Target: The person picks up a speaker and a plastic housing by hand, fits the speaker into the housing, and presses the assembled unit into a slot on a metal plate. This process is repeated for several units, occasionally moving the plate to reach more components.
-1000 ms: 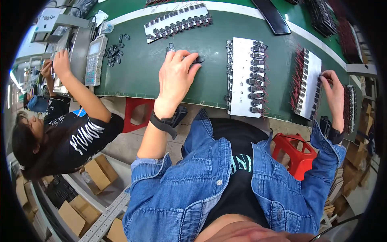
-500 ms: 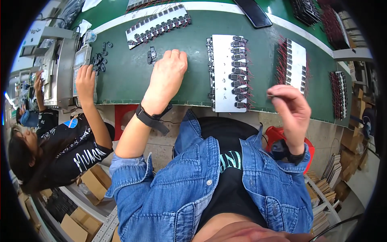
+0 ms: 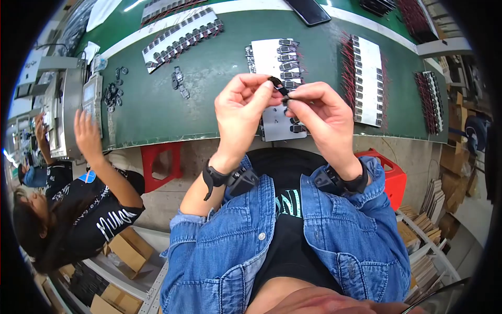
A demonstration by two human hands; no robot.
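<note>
My left hand (image 3: 240, 112) pinches a small black plastic part (image 3: 277, 83) between thumb and fingers, above a white board (image 3: 265, 52). The fingertips of my right hand (image 3: 329, 120) press together at the near end of that part; whatever small piece they grip is too hidden to name. Along the board's right edge runs a row of small black devices (image 3: 287, 58) with thin red wires, partly covered by my hands. To the left of my left hand, a few loose black parts (image 3: 179, 81) lie on the green table (image 3: 209, 63).
Other boards with wired devices stand to the right (image 3: 368, 78) and far left (image 3: 183, 39). A phone (image 3: 308, 11) lies at the far side. At left, a co-worker's hand (image 3: 88, 137) is beside a grey machine (image 3: 91, 97) and loose black parts (image 3: 112, 94). A red stool (image 3: 389, 180) stands below.
My left hand has come right from the loose parts, now holding a black part. My right hand has moved left to meet it over the middle board. The view has shifted slightly.
</note>
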